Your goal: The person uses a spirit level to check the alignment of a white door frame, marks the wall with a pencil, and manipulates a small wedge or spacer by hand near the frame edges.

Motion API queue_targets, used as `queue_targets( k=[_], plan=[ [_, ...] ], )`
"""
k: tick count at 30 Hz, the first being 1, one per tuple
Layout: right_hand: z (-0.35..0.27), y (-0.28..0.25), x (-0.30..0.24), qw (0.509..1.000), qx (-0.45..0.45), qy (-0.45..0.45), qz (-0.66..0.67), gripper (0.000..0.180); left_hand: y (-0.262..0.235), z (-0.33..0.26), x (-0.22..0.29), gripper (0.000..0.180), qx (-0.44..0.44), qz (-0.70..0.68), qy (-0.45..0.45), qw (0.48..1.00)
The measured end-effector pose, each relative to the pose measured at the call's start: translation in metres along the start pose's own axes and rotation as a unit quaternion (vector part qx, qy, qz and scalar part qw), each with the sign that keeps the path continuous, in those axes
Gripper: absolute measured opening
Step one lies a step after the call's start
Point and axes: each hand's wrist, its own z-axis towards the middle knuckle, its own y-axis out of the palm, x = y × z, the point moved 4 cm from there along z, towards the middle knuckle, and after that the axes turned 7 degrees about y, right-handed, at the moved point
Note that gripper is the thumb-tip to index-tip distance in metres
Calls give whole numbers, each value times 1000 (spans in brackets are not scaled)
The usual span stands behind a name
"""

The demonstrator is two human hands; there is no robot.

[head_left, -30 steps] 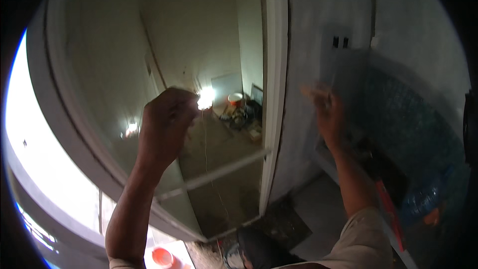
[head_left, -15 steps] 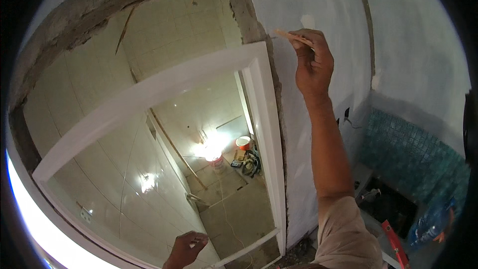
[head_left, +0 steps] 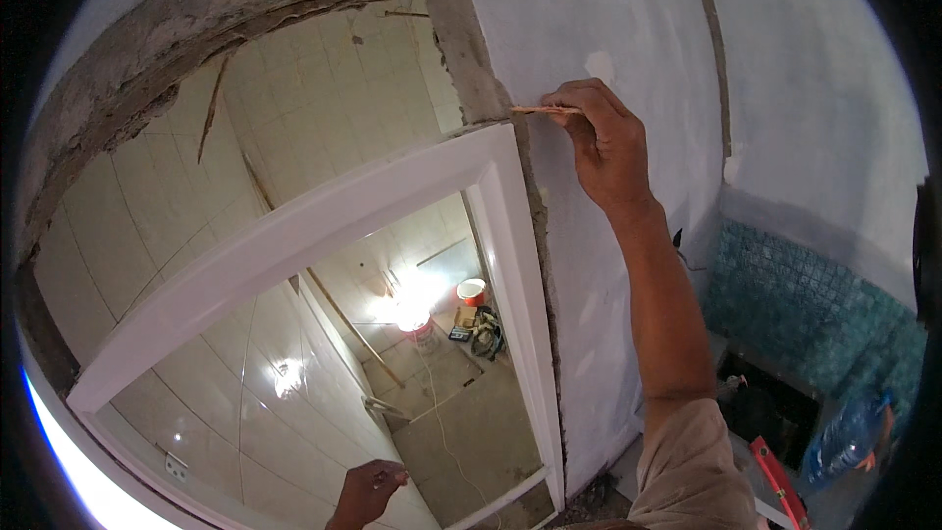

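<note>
Rough-edged wall opening (head_left: 466, 54) with a white door frame (head_left: 314, 217) in it; our right hand (head_left: 610, 142) is up by the frame's top corner, fingers pinched, while our left hand (head_left: 367, 493) sits low, curled, contents we can't tell. Gripped in the right, the thin wooden strip (head_left: 538, 110) has levelled, its tip now reaching the opening's edge, so we'd judge it's being positioned there.

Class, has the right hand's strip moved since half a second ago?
Yes: relative to the white door frame, the thin strip has moved left, its tip now nearer the frame's upper right corner.
</note>
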Motion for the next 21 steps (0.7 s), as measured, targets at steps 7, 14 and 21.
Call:
queue_targets(
  k=[7,14,21],
  plan=[
    [-2,1,3,1000,14,-17,-11,20,15,27,29,20,-29,41,100,994],
    [5,-4,0,999,-51,-8,1,21,22,5,21,17,-23,-8,81,996],
    [0,-6,1,999,-42,21,5,29,0,-32,1,16,26,21,37,999]
  ],
)
